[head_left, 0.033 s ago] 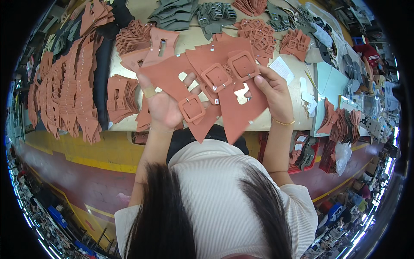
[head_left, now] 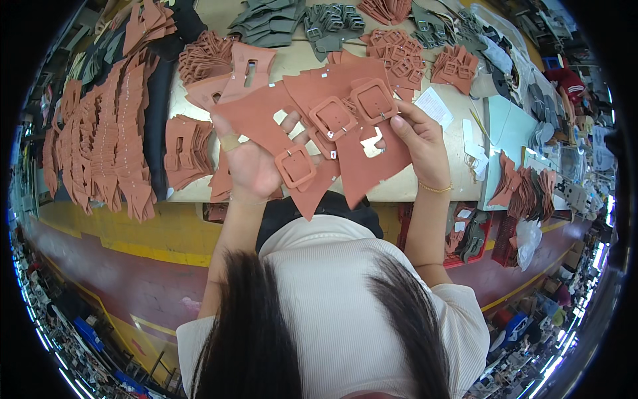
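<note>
My left hand (head_left: 256, 169), palm up, holds a terracotta leather-like piece (head_left: 252, 113). Its fingers are partly under the piece and show through the cut-out. A covered square buckle (head_left: 296, 167) is attached to that piece. Between the thumb and fingers, my right hand (head_left: 426, 147) grips another such piece (head_left: 375, 169) by its right edge, beside a large square buckle (head_left: 373, 102). A third covered buckle (head_left: 333, 118) lies between these two, on overlapping material. Small white tags show on several edges.
Terracotta pieces hang in rows (head_left: 100, 139) at the left. Stacked cut pieces (head_left: 186, 151), buckled straps (head_left: 395, 53) and grey-green pieces (head_left: 268, 21) cover parts of the table. A white paper (head_left: 433, 108) lies beyond my right hand. A red crate (head_left: 488, 239) stands below the table's edge.
The piece in my right hand has tilted slightly, its lower tip shifting up and to the right. My left hand stays almost still.
</note>
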Demonstrator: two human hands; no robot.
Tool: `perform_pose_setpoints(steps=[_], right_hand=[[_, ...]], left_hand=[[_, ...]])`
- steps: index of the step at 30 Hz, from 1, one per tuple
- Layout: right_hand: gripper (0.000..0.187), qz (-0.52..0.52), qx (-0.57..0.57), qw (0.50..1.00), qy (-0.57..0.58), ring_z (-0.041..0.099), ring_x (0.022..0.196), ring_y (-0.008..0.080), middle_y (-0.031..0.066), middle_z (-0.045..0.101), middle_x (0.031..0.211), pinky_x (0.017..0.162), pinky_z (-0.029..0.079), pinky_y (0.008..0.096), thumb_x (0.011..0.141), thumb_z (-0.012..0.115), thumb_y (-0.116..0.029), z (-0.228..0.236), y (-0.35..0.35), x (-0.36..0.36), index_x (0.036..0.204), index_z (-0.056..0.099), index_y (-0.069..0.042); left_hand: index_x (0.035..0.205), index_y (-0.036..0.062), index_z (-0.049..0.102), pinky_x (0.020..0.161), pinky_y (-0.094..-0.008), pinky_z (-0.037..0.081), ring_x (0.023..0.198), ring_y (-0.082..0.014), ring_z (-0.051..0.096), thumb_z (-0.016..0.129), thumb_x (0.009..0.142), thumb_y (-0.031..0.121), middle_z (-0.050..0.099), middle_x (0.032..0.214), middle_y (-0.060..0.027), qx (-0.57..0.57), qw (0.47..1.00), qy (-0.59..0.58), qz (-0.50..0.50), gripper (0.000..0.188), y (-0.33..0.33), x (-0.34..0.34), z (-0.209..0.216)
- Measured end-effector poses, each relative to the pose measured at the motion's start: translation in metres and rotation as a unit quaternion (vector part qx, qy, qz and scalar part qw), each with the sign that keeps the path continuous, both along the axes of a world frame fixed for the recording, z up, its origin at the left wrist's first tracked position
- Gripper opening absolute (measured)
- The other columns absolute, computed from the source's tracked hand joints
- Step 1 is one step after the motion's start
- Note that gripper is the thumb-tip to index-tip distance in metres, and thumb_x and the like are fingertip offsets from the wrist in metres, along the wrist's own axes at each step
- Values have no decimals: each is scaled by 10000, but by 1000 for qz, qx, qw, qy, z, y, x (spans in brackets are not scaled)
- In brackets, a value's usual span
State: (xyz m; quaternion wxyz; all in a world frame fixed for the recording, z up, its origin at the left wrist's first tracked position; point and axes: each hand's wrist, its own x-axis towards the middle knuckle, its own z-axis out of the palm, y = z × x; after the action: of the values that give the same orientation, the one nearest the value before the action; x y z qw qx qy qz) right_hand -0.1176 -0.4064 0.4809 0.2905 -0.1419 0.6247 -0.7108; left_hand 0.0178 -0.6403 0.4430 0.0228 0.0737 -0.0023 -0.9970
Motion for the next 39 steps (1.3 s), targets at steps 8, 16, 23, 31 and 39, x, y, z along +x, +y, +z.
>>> perform_pose_setpoints(steps=[8, 16, 23, 31, 39], right_hand=[[316, -7, -10, 1000, 15, 627, 940, 115, 88, 666, 1063, 816, 517, 239, 934, 577, -81, -4, 2, 0, 1228, 568, 36], [330, -9, -9, 1000, -16, 636, 924, 119, 88, 671, 1054, 811, 523, 245, 933, 581, -85, -8, 5, 0, 1241, 562, 32], [326, -7, -19, 1000, -4, 633, 936, 120, 90, 667, 1071, 814, 523, 247, 935, 578, -83, -9, 5, 1, 1240, 561, 33], [321, 0, -24, 1000, -10, 636, 943, 123, 98, 665, 1078, 825, 526, 247, 937, 574, -80, -9, 5, 1, 1234, 560, 39], [312, -67, 13, 997, 35, 654, 843, 127, 92, 669, 1038, 738, 539, 237, 940, 564, -74, 3, 13, -4, 1230, 563, 40]], left_hand=[[1481, 138, 217, 1038, -605, 366, 1310, -431, 334, 419, 775, 806, 282, 1459, -194, -77, 997, -24, 8, 994, 0, 3, 2], [1483, 136, 210, 997, -639, 388, 1306, -439, 335, 418, 766, 814, 284, 1455, -193, -75, 997, -17, 4, 1008, 0, 5, 3], [1498, 158, 175, 952, -729, 343, 1332, -465, 293, 383, 761, 831, 235, 1491, -192, 3, 1000, 15, 0, 1020, 0, 5, 2], [1507, 169, 147, 964, -750, 296, 1377, -475, 195, 384, 758, 832, 151, 1536, -189, -44, 999, -6, 4, 1027, 1, 6, 2], [1502, 163, 160, 974, -777, 231, 1393, -450, 159, 389, 748, 840, 148, 1528, -174, -28, 1000, 9, -8, 1038, -2, 8, 1]])
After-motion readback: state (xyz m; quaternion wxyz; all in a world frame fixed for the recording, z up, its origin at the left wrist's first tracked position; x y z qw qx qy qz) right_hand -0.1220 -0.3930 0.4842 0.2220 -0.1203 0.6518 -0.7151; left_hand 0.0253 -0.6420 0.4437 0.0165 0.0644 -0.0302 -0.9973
